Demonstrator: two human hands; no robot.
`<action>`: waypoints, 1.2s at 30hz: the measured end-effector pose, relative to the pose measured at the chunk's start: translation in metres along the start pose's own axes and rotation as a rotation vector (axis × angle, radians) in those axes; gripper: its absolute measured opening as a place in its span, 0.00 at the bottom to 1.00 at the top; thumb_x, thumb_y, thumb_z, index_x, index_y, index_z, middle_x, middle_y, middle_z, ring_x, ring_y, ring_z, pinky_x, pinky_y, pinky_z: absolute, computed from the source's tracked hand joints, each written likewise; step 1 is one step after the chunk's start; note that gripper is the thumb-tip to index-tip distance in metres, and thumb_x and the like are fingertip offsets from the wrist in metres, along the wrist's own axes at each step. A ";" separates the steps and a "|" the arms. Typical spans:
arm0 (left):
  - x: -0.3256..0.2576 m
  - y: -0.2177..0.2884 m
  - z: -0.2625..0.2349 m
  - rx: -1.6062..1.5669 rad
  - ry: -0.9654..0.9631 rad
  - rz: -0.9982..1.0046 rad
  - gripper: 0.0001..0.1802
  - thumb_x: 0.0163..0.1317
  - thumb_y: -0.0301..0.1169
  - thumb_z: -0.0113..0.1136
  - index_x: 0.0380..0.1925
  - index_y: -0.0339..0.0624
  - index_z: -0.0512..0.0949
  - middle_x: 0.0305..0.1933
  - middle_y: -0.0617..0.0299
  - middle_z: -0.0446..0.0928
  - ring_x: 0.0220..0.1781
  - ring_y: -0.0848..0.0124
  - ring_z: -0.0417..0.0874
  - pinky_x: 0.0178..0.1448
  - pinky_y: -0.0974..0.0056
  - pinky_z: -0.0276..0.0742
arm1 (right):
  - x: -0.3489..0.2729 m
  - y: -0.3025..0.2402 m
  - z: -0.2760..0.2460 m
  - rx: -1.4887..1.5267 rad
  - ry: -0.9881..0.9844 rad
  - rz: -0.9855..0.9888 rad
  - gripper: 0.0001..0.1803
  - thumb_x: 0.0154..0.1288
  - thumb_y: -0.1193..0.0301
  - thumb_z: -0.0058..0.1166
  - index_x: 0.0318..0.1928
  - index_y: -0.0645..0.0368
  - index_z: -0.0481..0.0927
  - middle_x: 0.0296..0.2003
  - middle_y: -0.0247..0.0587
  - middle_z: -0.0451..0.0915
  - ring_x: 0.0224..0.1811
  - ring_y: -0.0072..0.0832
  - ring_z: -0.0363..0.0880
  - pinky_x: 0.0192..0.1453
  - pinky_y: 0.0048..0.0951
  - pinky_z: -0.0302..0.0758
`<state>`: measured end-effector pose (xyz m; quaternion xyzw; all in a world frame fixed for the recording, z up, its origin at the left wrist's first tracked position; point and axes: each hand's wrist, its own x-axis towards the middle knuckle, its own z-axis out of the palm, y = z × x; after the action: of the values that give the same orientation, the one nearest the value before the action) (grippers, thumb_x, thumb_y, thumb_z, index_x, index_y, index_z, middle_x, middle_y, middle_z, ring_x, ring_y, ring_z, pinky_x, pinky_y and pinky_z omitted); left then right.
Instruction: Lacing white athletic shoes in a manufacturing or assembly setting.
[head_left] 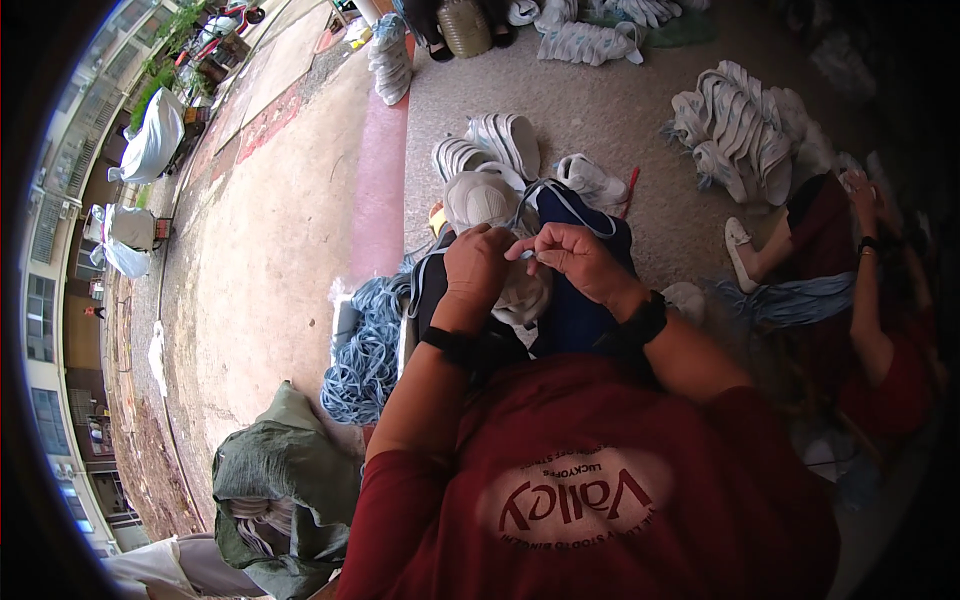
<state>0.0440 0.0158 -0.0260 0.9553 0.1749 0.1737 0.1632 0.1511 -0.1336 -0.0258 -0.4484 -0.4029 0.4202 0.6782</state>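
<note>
Head view is showing one pale shoe [505, 290] lying in the person's lap, with the left hand [475, 265] gripping its upper and the right hand [575, 258] pinching a light blue lace [560, 200] between narrow fingers [535, 252]. Three more white shoes [510, 145] are sitting just beyond the knees, and one heap of blue laces [365, 345] is lying at the left. Bare floor [270, 250] is lying open further left, while another person [860, 300] is crowding the right edge.

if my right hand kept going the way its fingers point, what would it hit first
The right hand points toward your left, so it would probably meet the left hand first; the fingertips nearly touch over the white shoe and its pale blue lace. Depth is unclear.
</note>
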 end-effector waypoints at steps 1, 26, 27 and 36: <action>0.003 0.000 0.000 0.008 -0.032 -0.009 0.06 0.47 0.31 0.59 0.27 0.47 0.81 0.30 0.59 0.78 0.35 0.59 0.80 0.37 0.58 0.75 | 0.001 0.003 0.000 0.082 -0.017 0.024 0.07 0.64 0.78 0.43 0.27 0.59 0.68 0.42 0.46 0.78 0.36 0.19 0.72 0.48 0.23 0.69; -0.385 -0.183 -0.127 0.591 -0.459 -1.372 0.11 0.54 0.31 0.54 0.31 0.37 0.81 0.40 0.47 0.79 0.44 0.51 0.80 0.47 0.54 0.76 | -0.301 0.106 -0.243 -1.692 -0.006 0.604 0.08 0.57 0.76 0.46 0.36 0.66 0.76 0.33 0.55 0.77 0.37 0.50 0.76 0.42 0.44 0.73; -0.369 -0.187 -0.110 0.556 -0.412 -1.323 0.11 0.54 0.32 0.55 0.31 0.37 0.81 0.40 0.47 0.79 0.45 0.51 0.80 0.47 0.54 0.76 | -0.271 0.096 -0.235 -1.429 0.077 0.714 0.07 0.55 0.76 0.48 0.34 0.65 0.75 0.30 0.54 0.76 0.35 0.48 0.76 0.40 0.43 0.72; -0.074 -0.106 -0.030 -0.139 0.139 -0.382 0.09 0.50 0.26 0.58 0.33 0.37 0.77 0.27 0.49 0.78 0.31 0.54 0.80 0.36 0.57 0.74 | 0.022 0.009 -0.040 -0.916 0.234 -0.062 0.12 0.50 0.81 0.54 0.38 0.63 0.73 0.26 0.42 0.76 0.31 0.35 0.77 0.37 0.30 0.72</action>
<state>-0.0619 0.0879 -0.0593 0.8769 0.3513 0.2169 0.2463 0.1933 -0.1214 -0.0415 -0.7335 -0.4807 0.1256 0.4638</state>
